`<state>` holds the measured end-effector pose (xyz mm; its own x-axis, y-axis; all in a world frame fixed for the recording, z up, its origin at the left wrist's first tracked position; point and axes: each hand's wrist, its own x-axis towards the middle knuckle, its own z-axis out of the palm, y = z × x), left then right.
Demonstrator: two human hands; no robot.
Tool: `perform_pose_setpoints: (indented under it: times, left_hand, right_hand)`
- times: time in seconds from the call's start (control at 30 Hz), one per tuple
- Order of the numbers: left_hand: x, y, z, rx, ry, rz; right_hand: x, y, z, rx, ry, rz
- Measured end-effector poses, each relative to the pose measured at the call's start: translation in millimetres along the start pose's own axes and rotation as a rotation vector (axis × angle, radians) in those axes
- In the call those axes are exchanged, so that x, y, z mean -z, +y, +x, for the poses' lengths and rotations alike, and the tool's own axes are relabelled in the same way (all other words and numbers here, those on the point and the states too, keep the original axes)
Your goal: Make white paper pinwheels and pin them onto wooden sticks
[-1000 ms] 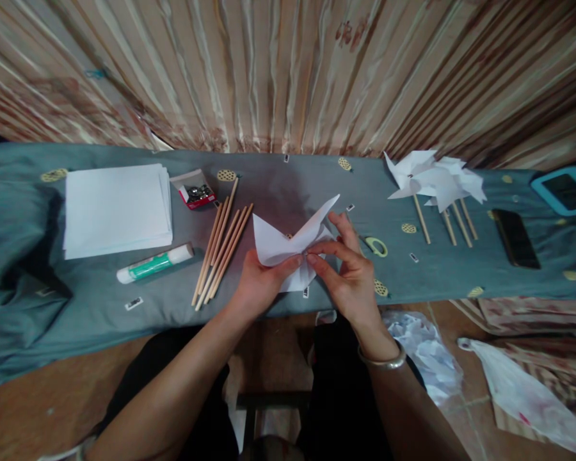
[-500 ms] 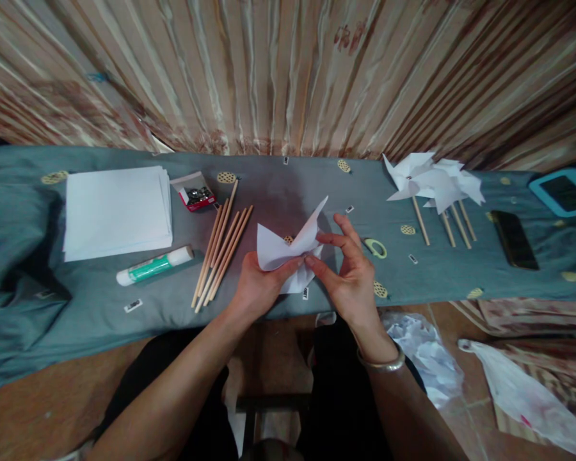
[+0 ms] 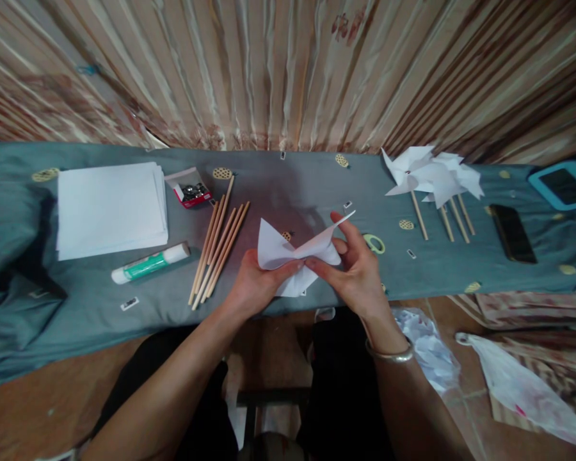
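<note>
Between my two hands is a white paper pinwheel (image 3: 277, 248), its blades partly curled and folded toward the middle. My left hand (image 3: 258, 282) grips its left side, thumb pressed near the centre. From the other side my right hand (image 3: 358, 269) pinches the paper, its thumb meeting the left thumb at the middle and its fingers behind a raised blade. Most fingertips are hidden by the paper. Left of my hands lie several wooden sticks (image 3: 219, 250). Green-handled scissors (image 3: 374, 243) rest just beyond my right hand, mostly hidden.
On the cloth-covered table (image 3: 312, 186) are a paper stack (image 3: 112, 211), an opened box of metal pins (image 3: 192, 191), a glue stick (image 3: 150, 264), finished pinwheels on sticks (image 3: 436, 176), a phone (image 3: 513, 234) and a blue-framed tablet (image 3: 564, 186). A bag of paper scraps (image 3: 427, 349) lies on the floor.
The right blade has been lowered and drawn to the right. My right hand's fingers have moved behind it, while my left hand keeps nearly the same hold.
</note>
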<state>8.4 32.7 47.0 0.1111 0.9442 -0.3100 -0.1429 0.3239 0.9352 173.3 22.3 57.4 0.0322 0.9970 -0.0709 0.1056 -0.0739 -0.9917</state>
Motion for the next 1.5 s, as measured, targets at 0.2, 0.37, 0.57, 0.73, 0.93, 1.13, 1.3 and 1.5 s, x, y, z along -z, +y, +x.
perform_pose_setpoints:
  times: [0.2, 0.37, 0.57, 0.73, 0.93, 1.13, 1.3, 1.5]
  left_hand:
    - [1.0, -3.1, -0.6, -0.008, -0.006, 0.02]
    - [3.0, -4.9, -0.6, -0.048, 0.005, 0.065]
    - [1.7, -4.0, 0.1, -0.075, 0.032, 0.063]
    - [1.4, 0.1, -0.9, -0.063, 0.035, 0.078]
    - [4.4, -1.8, -1.7, -0.096, 0.046, 0.147]
    - [4.7, -1.0, -2.0, -0.109, 0.055, 0.125]
    - [4.1, 2.8, -2.8, -0.128, 0.064, 0.118]
    - [5.3, 3.0, -1.4, -0.115, 0.087, 0.102]
  right_hand:
    - [-1.7, -3.4, -0.7, -0.057, 0.0, 0.06]
    - [-5.2, -0.9, -0.9, -0.05, 0.038, 0.063]
    - [-6.9, 0.1, 0.1, -0.032, 0.042, 0.057]
    - [-9.0, -1.6, 1.0, -0.057, 0.047, 0.114]
    - [-10.5, -2.7, -0.2, -0.092, 0.042, 0.117]
    - [-11.2, -2.7, 0.0, -0.065, 0.044, 0.094]
    - [-12.0, -1.3, 1.1, -0.08, 0.033, 0.103]
    - [-14.5, -1.3, 3.3, -0.094, 0.027, 0.159]
